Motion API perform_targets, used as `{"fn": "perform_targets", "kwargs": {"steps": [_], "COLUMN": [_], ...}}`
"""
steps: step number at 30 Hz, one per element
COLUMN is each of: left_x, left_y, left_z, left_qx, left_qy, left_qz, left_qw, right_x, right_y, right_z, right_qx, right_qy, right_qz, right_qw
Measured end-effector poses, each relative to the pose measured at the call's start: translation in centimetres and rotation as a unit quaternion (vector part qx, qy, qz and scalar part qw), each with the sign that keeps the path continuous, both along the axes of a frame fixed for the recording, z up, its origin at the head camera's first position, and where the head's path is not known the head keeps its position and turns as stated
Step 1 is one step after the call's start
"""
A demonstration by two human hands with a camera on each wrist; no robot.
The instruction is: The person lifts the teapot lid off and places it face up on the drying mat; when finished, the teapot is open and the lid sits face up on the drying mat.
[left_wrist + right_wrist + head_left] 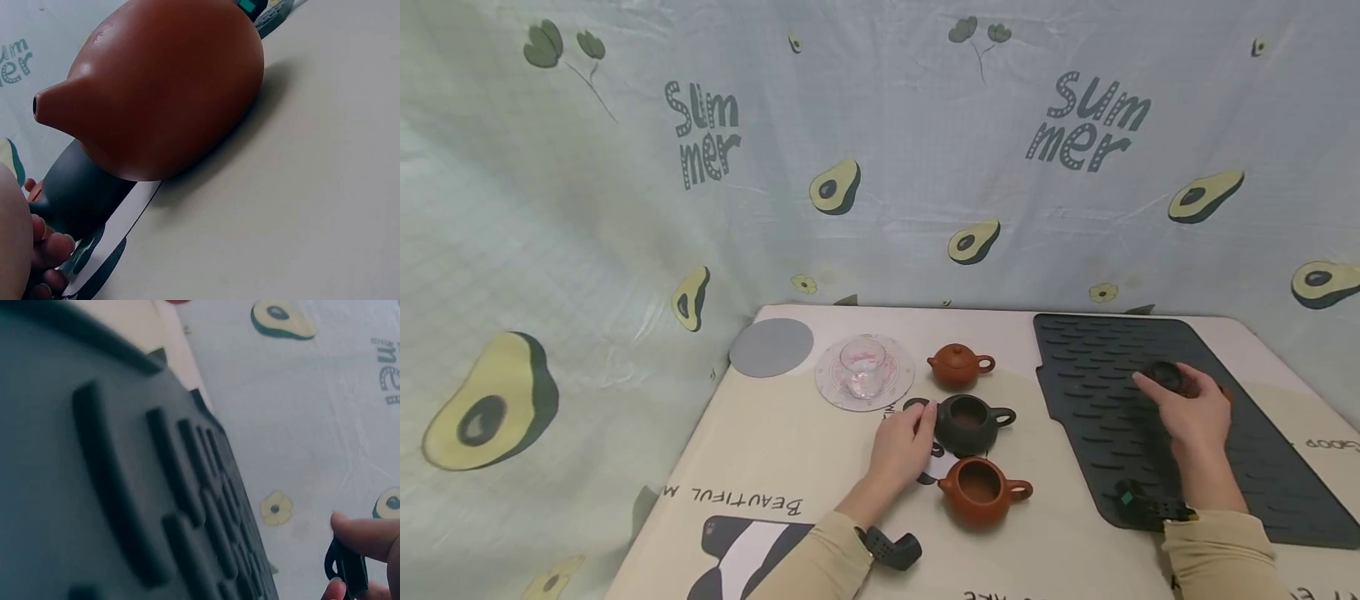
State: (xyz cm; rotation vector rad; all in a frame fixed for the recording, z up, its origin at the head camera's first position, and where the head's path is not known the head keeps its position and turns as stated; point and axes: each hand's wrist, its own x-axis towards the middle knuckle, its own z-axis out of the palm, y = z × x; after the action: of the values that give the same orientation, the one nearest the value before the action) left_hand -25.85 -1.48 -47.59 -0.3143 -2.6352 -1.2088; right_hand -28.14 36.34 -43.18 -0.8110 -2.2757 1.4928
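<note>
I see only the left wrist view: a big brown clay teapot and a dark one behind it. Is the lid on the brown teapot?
Observer: No. In the head view the near brown clay teapot stands open, without a lid.
Operator: And the dark green clay teapot?
Observer: The dark green clay teapot is open too; the left hand rests at its spout side.
Operator: Where is the right hand?
Observer: The right hand is over the black ribbed rubber mat, gripping a small dark round object, perhaps a lid.
Operator: Is there any other teapot?
Observer: Yes, a small brown lidded teapot stands farther back, beside a clear glass cup.
</note>
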Motion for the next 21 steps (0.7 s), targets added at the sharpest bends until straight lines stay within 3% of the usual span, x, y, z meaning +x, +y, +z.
{"fn": "perform_targets", "kwargs": {"steps": [7, 12, 21], "left_x": [-0.1, -0.2, -0.1], "left_y": [0.2, 0.3, 0.1], "left_z": [0.0, 0.0, -0.2], "left_qx": [-0.002, 0.000, -0.002], "left_qy": [-0.005, -0.008, -0.003], "left_qz": [0.003, 0.003, 0.007], "left_qw": [1.0000, 1.0000, 1.0000], "right_x": [-0.1, 0.0, -0.2], "right_y": [0.7, 1.1, 1.5], "right_z": [-0.5, -1.2, -2.4], "right_qx": [0.092, 0.107, 0.148], "right_qy": [-0.043, -0.048, -0.072], "right_qz": [0.020, 0.039, 0.036], "right_qw": [0.995, 0.992, 0.986]}}
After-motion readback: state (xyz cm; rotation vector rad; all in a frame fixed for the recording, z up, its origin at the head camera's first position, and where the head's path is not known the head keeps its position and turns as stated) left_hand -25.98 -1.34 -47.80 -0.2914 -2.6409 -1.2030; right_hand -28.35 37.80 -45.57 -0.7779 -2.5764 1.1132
